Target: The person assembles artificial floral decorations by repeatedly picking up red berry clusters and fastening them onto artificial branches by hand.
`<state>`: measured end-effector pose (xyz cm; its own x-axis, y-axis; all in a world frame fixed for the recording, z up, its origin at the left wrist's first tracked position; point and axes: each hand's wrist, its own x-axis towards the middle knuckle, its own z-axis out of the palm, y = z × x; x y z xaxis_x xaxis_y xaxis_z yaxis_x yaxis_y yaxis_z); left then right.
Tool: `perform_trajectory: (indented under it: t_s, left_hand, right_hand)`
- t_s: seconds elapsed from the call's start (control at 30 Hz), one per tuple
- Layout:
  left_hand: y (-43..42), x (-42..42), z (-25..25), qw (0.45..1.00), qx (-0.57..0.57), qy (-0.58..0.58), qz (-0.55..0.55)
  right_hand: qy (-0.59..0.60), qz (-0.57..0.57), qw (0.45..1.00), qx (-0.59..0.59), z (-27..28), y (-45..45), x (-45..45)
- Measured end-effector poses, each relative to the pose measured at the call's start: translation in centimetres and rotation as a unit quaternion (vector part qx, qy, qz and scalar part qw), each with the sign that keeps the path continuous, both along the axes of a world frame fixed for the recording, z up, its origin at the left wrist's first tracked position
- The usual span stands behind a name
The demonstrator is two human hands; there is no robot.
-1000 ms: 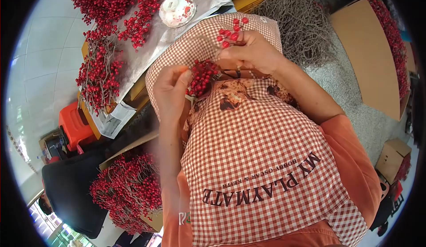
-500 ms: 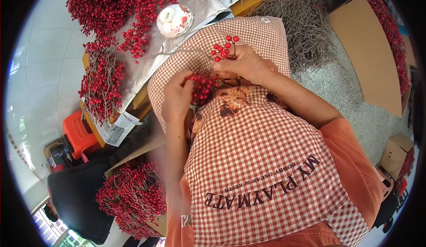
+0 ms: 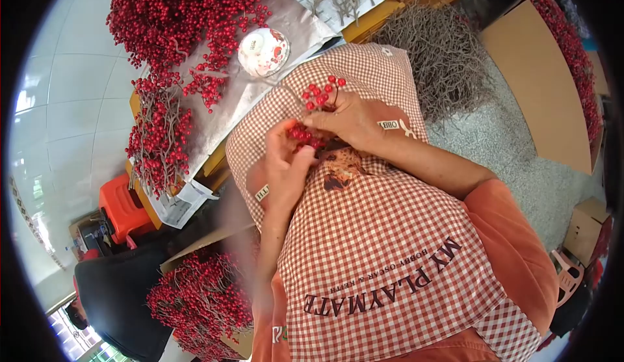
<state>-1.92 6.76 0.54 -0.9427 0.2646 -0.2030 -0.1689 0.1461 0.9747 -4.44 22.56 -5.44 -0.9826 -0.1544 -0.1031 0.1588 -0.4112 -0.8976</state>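
Red-berried, the sprig [image 3: 317, 95] was pinched in your right hand [image 3: 344, 120], the nearer to it, its stem [image 3: 287, 90] running far-left across the apron [image 3: 390, 225] toward the bowl [image 3: 263, 52]. Your left hand [image 3: 288, 162] curled just nearer and left, around other berries [image 3: 302, 135]; its grip couldn't be told.

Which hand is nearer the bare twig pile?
Right. The right hand sits below and left of the bare twig pile in view; the left hand is lower and farther left.
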Motion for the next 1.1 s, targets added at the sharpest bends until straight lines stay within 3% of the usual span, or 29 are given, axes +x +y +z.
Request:
perform_trajectory:
  t_s: [0.03, 0.1, 0.13, 0.23, 0.3, 0.33, 0.4, 0.47, 0.6, 0.67, 0.83, 0.9, 0.93, 1.0, 1.1]
  left_hand:
    - [0.7, 0.2, -1.0, 0.998, 0.015, 0.065, 0.018]
    - [0.7, 0.0, -2.2, 0.997, 0.011, 0.07, 0.044]
    - [0.4, -0.1, -2.0, 0.996, 0.007, 0.075, 0.043]
    - [0.1, -0.9, -0.3, 0.998, 0.005, 0.012, 0.069]
    - [-0.8, -3.1, 1.3, 0.976, -0.161, -0.035, 0.142]
    - [-1.3, -5.1, 1.4, 0.933, -0.295, 0.183, 0.094]
    - [-2.2, -9.2, 2.7, 0.842, -0.393, 0.37, 0.015]
    - [-2.1, -12.6, 4.9, 0.76, -0.431, 0.485, -0.021]
    - [-1.2, -19.1, 4.6, 0.702, -0.495, 0.502, -0.101]
    - [-1.1, -20.7, 3.5, 0.652, -0.59, 0.45, -0.158]
    - [-2.2, -18.5, 6.1, 0.672, -0.523, 0.484, -0.2]
    - [-2.9, -16.2, 6.7, 0.816, -0.489, 0.296, -0.078]
    - [-3.2, -14.8, 6.4, 0.818, -0.489, 0.293, -0.079]
    - [-3.2, -11.7, 5.5, 0.955, -0.261, 0.137, 0.019]
    - [-2.7, -7.0, 4.0, 0.999, 0.004, -0.024, 0.043]
  right_hand:
    - [0.006, -0.002, 1.0, -0.001, 0.2, -0.3, 0.2]
    - [-0.006, -0.019, 0.994, -0.109, 0.7, -1.1, 0.6]
    - [-0.07, 0.029, 0.989, -0.13, 1.3, -0.4, 0.4]
    - [-0.099, -0.017, 0.978, -0.181, -0.2, -0.5, -0.6]
    - [-0.05, -0.051, 0.976, -0.205, -0.4, 0.3, -1.3]
    - [-0.076, -0.079, 0.976, -0.188, 0.1, 1.1, -1.5]
    - [-0.101, -0.102, 0.974, -0.175, -0.6, 2.4, -2.0]
    - [-0.094, -0.109, 0.972, -0.184, 0.4, 2.4, -0.9]
    - [-0.057, -0.107, 0.974, -0.193, 0.6, 2.5, -0.2]
    - [-0.053, -0.085, 0.981, -0.165, 0.7, 2.8, 0.0]
    - [-0.024, -0.124, 0.984, -0.129, 0.7, 2.9, 0.2]
    - [-0.02, -0.093, 0.977, -0.19, 0.4, 3.1, 0.2]
    - [-0.024, -0.092, 0.977, -0.189, 0.6, 3.2, 0.1]
    - [-0.061, -0.027, 0.988, -0.14, 1.3, 3.1, -0.3]
    - [-0.143, 0.033, 0.974, -0.172, 1.0, 2.3, 0.1]
